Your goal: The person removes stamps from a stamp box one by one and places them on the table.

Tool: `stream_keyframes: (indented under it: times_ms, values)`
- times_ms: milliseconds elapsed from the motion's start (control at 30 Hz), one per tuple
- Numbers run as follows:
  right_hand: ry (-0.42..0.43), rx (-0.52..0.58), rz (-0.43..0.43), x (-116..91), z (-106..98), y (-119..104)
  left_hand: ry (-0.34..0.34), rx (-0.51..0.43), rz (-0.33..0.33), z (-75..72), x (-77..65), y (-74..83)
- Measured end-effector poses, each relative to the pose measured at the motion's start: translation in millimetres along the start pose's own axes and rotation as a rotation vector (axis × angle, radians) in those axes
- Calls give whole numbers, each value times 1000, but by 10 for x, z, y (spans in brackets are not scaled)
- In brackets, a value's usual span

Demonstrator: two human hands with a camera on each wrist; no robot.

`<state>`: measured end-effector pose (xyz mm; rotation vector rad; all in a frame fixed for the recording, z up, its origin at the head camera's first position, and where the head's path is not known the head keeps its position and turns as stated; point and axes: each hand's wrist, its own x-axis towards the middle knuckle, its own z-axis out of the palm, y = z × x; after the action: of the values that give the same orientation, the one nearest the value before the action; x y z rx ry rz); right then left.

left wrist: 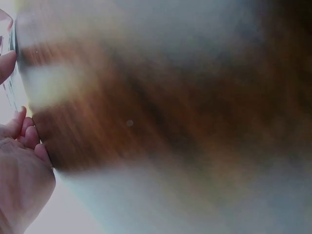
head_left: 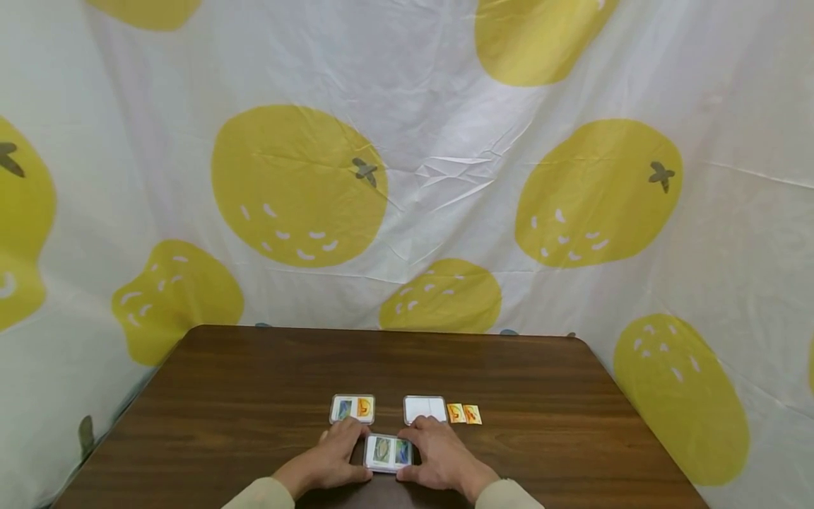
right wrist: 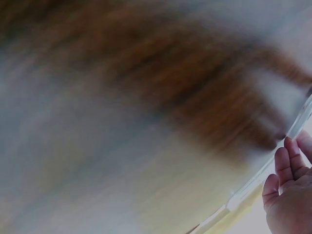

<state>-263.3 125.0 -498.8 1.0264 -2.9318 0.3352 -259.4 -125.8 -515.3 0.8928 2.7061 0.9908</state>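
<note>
Between both hands, near the table's front edge, is a clear plastic case [head_left: 388, 453] with two greenish stamp-like pictures on white inside. My left hand [head_left: 331, 456] grips its left side, thumb at the near corner and fingers at the far one. On the right side my right hand [head_left: 441, 456] holds it the same way. Just beyond the left fingers lies a second clear case [head_left: 352, 409] with a blue-green and an orange picture. A third case [head_left: 425, 406], its inside plain white, lies beyond the right fingers. Both wrist views are mostly blurred.
Two loose small orange-and-white pictures [head_left: 464, 413] lie side by side, right of the white case. The dark wooden table [head_left: 254, 382] has rounded far corners. A white cloth with yellow fruit prints [head_left: 439, 212] hangs behind and along the sides.
</note>
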Motion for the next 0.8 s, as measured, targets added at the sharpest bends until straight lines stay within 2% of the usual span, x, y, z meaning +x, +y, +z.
stream_keyframes:
  times_ms: [233,533,800]
  values:
    - [-5,-16,-30,2,-14,-21,4,-16,-13,-1,3,27]
    - [-23,29,-3,7,-26,-13,6,-11,-10,-2,2,36]
    - [6,48,20,14,0,11,4,5,-1,-4,-3,36]
